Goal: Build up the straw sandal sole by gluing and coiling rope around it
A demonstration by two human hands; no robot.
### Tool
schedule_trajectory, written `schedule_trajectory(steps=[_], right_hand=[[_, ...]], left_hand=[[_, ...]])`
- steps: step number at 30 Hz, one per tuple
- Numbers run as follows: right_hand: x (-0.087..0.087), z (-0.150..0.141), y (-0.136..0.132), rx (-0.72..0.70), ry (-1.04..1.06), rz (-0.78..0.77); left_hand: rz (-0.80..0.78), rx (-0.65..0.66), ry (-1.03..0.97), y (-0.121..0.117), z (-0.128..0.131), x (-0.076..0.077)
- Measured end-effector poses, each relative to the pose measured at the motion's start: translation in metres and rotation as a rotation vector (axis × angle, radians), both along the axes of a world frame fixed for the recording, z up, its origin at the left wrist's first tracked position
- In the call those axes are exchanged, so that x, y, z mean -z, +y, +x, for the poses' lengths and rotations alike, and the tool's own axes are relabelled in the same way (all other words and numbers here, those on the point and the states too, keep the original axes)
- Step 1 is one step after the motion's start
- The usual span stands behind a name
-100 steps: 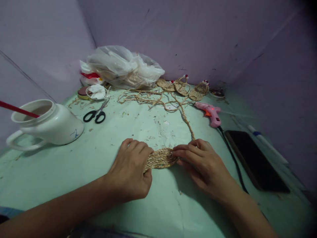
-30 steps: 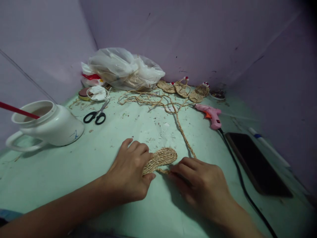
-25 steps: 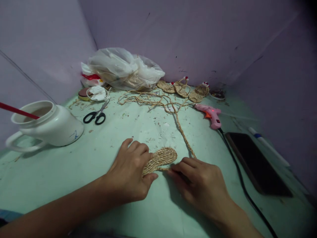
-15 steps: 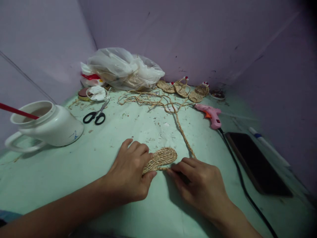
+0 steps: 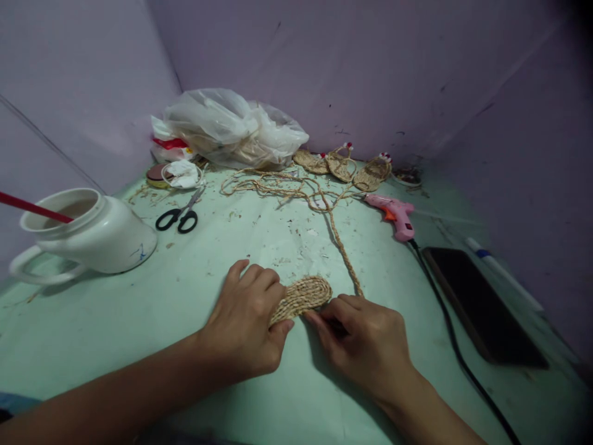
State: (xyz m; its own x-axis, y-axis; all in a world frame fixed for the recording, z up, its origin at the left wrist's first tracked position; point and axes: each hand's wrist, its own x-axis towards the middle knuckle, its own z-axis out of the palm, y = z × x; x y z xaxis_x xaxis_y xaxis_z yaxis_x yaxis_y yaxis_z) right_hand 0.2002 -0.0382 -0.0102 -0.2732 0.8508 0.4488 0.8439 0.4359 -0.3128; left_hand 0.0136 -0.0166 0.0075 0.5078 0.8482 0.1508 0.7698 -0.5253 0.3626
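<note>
With my right hand (image 5: pixel 365 340) I pinch the braided cord (image 5: pixel 343 250) at the near edge of the coiled piece (image 5: pixel 308 293) — the loose stretch showing there a moment ago has closed up, so this bit of the row seems laid. My left hand (image 5: pixel 250 318) grips the piece's other end on the table (image 5: pixel 185 303); beyond, the pink glue gun (image 5: pixel 396 216) lies aside

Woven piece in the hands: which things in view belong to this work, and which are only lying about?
Part of the work, it seems:
woven piece
braided cord
pink glue gun, probably
scissors, perhaps

Apparently just lying about:
phone
white mug
white pen
</note>
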Motion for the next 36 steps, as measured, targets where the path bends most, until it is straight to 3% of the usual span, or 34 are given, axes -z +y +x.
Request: schedule_trajectory(steps=[11,22,28,36], right_hand=[[-0.001,-0.004,0.001,-0.023,-0.063,0.149],[0.001,-0.005,0.0,-0.014,-0.03,0.097],[0.0,-0.003,-0.001,0.006,0.022,0.066],[0.0,-0.002,-0.001,-0.002,-0.01,0.052]], left_hand=[[0.082,-0.017,0.061,0.001,0.009,0.0],[0.102,-0.051,0.016,0.005,0.015,0.003],[-0.024,-0.018,0.045,0.001,0.007,-0.006],[0.062,-0.064,0.113,0.0,0.016,-0.002]])
